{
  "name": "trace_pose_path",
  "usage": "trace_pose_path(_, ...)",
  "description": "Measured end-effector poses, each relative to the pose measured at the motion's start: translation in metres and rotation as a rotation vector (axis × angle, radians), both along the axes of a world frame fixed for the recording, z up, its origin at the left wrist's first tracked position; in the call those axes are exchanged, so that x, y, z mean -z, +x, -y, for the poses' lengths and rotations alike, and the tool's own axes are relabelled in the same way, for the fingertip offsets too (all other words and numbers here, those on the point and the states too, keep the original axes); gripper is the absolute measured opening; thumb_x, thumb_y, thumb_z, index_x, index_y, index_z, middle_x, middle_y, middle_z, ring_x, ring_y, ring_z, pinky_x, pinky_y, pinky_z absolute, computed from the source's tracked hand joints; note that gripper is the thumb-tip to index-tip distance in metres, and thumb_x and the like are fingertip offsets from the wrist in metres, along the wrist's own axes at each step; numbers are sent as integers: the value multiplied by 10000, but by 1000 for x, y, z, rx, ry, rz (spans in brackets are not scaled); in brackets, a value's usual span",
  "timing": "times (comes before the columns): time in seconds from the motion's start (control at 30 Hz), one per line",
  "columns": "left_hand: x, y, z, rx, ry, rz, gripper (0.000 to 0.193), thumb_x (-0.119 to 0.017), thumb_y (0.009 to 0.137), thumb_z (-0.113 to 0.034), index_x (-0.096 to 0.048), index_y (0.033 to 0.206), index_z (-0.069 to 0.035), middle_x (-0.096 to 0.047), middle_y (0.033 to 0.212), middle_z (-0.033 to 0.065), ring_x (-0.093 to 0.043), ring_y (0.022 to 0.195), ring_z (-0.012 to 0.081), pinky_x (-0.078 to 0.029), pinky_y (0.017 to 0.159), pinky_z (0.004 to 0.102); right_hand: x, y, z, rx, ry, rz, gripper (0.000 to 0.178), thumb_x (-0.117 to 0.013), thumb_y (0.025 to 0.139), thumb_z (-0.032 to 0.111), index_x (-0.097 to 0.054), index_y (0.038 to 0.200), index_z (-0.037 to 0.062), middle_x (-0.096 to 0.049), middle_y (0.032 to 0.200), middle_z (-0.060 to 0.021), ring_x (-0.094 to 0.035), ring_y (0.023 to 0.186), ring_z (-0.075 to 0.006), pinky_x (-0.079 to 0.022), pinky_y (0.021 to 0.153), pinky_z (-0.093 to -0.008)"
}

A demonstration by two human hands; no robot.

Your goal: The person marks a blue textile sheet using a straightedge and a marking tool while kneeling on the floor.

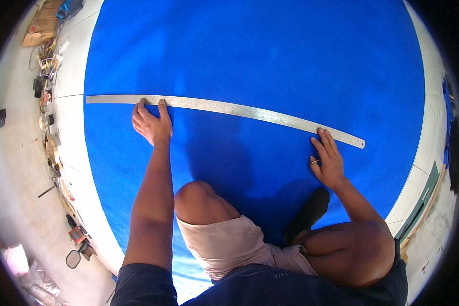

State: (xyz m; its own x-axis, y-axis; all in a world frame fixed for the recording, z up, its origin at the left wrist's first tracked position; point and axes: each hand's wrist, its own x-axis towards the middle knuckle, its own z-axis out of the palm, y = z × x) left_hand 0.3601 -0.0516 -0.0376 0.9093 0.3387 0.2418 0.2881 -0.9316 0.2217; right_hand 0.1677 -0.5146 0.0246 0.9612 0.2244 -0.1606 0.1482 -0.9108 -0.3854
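A long steel ruler (224, 107) lies flat across a broad blue cloth (260, 51), from the cloth's left edge toward its right side. My left hand (154, 122) rests at the ruler's near edge, left of its middle, with thumb and fingertips spread and touching the metal. Close to the ruler's right end, which has a small hole, my right hand (329, 158) has its fingers stretched out, the tips on the near edge. A small pale band or bit shows by that hand's thumb side; I cannot make out what it is.
My bent legs and a dark-socked foot (308, 214) are on the cloth's near part. Along the left runs a pale floor with scattered tools, cords and a cardboard box (42, 23). A dark green strip (418, 204) lies beyond the cloth at the right.
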Motion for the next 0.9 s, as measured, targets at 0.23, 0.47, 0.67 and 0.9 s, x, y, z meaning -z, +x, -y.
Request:
trace_pose_path(0.23, 2, 1, 0, -9, 37, 2, 700, -592, 910, -543, -488, 1395, -48, -458, 1412, 166, -374, 1352, 342, -258, 1151, 480, 0, 2, -2, -5, 1, -14, 525, -664, 836, 150, -549, 1339, 55, -381, 1542, -194, -339, 1444, -384, -380, 1129, -459)
trace_pose_path(0.47, 0, 1, 0, -4, 19, 5, 692, -599, 912, -536, -493, 1391, -49, -464, 1413, 157, -376, 1354, 331, -257, 1155, 467, 6, -4, 3, -14, 43, 38, 525, -669, 832, 129, -541, 1337, 57, -418, 1519, -190, -377, 1420, -390, -391, 1120, -463)
trace_pose_path(0.67, -3, 0, 0, -10, 6, -19, 713, -610, 904, -551, -492, 1395, -48, -459, 1425, 154, -372, 1359, 331, -255, 1157, 464, 4, -1, 0, 5, 50, 32, 558, -669, 833, 137, -510, 1363, 55, -405, 1525, -199, -366, 1426, -394, -384, 1120, -472)
trace_pose_path(0.9, -3, 1, 2, -24, 16, -27, 716, -601, 907, -563, -492, 1402, -58, -451, 1434, 155, -360, 1369, 332, -251, 1160, 465, 7, -2, 2, 5, 39, 8, 560, -658, 839, 150, -506, 1368, 48, -384, 1537, -202, -347, 1435, -397, -377, 1124, -475)
